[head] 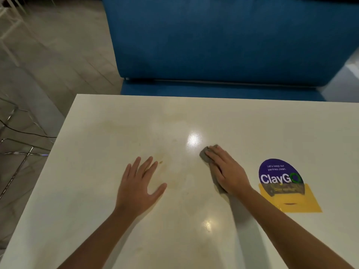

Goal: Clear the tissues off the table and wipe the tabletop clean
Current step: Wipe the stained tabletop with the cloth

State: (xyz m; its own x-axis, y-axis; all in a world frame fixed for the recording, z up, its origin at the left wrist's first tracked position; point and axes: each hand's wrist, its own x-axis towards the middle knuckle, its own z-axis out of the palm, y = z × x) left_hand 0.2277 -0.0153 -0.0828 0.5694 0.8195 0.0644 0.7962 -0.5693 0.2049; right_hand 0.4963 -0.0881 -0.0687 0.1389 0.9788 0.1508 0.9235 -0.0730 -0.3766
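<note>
The white tabletop fills the lower part of the view. Faint yellowish stains mark its middle. My right hand lies flat with straight fingers on a grey cloth, pressing it against the table right of centre. The cloth shows past my fingertips and along the left side of the hand. My left hand rests flat on the table with fingers spread, holding nothing, just left of the stains. No tissues are in view.
A purple round ClayGo sticker over a yellow patch is stuck on the table at the right. A blue upholstered bench stands behind the far edge. Tiled floor and chair frames lie to the left.
</note>
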